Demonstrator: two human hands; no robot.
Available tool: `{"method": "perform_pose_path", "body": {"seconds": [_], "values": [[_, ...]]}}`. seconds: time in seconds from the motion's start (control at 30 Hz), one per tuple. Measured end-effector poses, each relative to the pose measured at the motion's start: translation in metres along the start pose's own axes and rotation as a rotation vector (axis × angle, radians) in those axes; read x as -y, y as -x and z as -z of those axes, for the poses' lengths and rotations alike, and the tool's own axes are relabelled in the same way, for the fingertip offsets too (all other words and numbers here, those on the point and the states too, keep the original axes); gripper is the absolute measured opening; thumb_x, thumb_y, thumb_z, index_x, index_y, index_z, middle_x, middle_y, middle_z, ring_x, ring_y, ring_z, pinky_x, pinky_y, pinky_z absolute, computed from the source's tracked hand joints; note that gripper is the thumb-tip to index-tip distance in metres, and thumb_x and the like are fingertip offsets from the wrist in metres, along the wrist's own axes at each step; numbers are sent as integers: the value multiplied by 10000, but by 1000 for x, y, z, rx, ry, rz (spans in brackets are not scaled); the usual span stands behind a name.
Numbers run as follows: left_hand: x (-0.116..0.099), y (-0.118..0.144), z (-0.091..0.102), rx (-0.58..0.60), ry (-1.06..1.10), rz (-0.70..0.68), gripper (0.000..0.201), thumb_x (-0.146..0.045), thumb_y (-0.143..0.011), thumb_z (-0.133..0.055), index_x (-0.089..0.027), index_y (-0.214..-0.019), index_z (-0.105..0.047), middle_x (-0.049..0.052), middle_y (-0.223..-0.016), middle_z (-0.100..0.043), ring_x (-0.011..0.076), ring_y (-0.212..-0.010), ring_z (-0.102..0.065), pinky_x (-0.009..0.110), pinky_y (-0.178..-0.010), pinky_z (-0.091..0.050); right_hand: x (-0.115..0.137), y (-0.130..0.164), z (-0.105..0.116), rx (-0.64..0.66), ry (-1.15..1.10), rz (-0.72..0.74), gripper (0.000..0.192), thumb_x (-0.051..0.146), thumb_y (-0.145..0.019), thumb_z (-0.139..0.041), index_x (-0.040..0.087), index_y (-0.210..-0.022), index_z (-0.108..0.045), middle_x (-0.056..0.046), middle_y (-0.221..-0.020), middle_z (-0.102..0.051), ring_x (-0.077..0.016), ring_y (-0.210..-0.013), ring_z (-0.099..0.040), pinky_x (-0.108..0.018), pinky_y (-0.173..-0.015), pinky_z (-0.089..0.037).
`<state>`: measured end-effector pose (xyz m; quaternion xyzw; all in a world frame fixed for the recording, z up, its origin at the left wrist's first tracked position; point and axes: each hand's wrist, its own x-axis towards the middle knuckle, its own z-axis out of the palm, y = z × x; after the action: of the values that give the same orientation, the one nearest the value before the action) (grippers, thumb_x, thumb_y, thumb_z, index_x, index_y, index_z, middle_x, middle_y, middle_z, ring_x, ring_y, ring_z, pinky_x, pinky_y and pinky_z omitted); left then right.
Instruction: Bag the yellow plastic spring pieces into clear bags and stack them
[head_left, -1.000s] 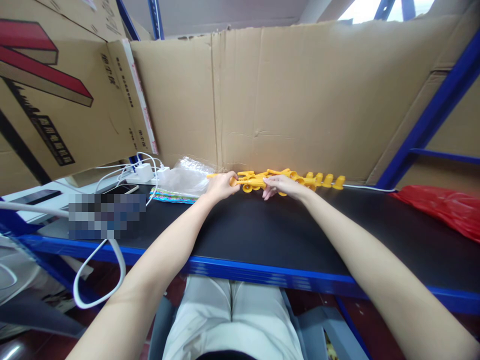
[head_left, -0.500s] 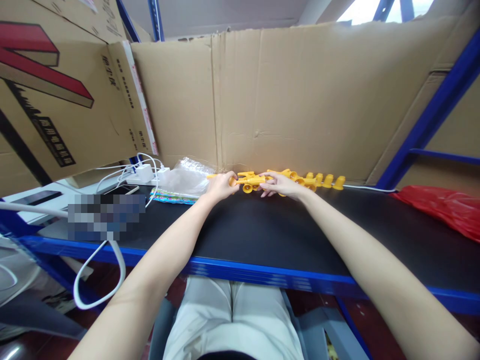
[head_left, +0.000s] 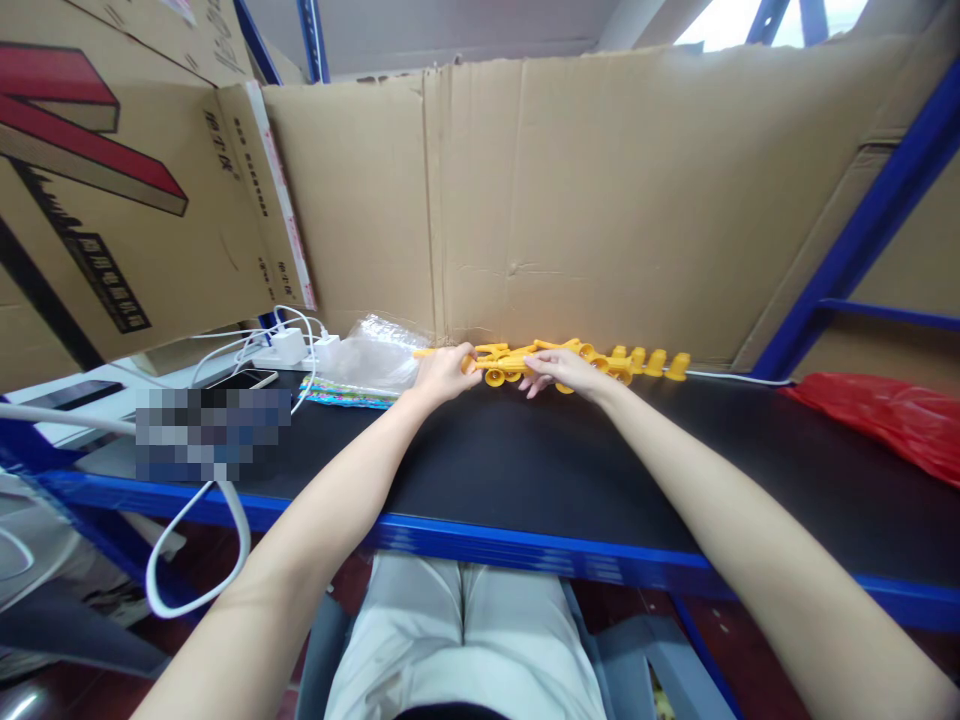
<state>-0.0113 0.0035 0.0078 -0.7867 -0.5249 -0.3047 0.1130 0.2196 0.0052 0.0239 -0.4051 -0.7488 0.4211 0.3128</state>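
A heap of yellow plastic parts [head_left: 506,362] lies at the far edge of the black shelf top [head_left: 525,460], against a cardboard wall. My left hand [head_left: 442,373] is closed around the left end of one long yellow piece. My right hand [head_left: 564,371] rests on the heap just to the right, fingers curled over the parts; whether it grips one I cannot tell. A row of small yellow cone-shaped pieces [head_left: 649,361] stands upright to the right of my right hand.
A clear plastic bag [head_left: 371,352] and a colourful strip lie left of my hands. White chargers and cables [head_left: 289,345] and a phone sit further left. A red plastic bag [head_left: 885,415] lies at the right. Cardboard walls [head_left: 570,200] close the back; blue shelf posts stand at the right.
Both hands stay at the yellow heap. My right hand's fingers have shifted slightly over the parts; my left hand has barely moved.
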Motion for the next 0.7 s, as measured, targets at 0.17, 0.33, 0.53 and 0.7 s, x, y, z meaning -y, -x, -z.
{"method": "perform_pose_path", "body": {"seconds": [0.17,0.33,0.53,0.7], "values": [[-1,0,0,-20,2,-15,273,-359,-718,-552,-221,-951,-591,32,-783,-652,180,-722,-596,245,-615,-384,-1,-2,1,-9,-18,-15,443,535,-764,-514,116,-875,-610,-115,-760,-668,-172,-591,-632,-396,-726,-493],[-4,1,1,-39,6,-15,268,-354,-726,-547,-222,-955,-586,34,-787,-649,172,-718,-592,240,-614,-382,-3,-3,0,-37,-34,-42,520,583,-762,-476,102,-903,-616,-114,-708,-665,-177,-555,-625,-375,-678,-503],[-6,1,2,-50,9,-27,273,-370,-727,-547,-222,-953,-584,33,-793,-652,173,-711,-596,239,-605,-379,-5,-3,0,-38,-55,-48,536,597,-772,-450,104,-905,-615,-112,-680,-667,-164,-537,-622,-304,-606,-507],[-7,1,3,-55,2,-34,271,-376,-730,-544,-222,-949,-582,29,-806,-653,169,-720,-597,235,-606,-381,-8,-5,1,-43,-92,-53,532,592,-771,-458,99,-903,-611,-114,-653,-667,-163,-517,-619,-285,-570,-509]]}}
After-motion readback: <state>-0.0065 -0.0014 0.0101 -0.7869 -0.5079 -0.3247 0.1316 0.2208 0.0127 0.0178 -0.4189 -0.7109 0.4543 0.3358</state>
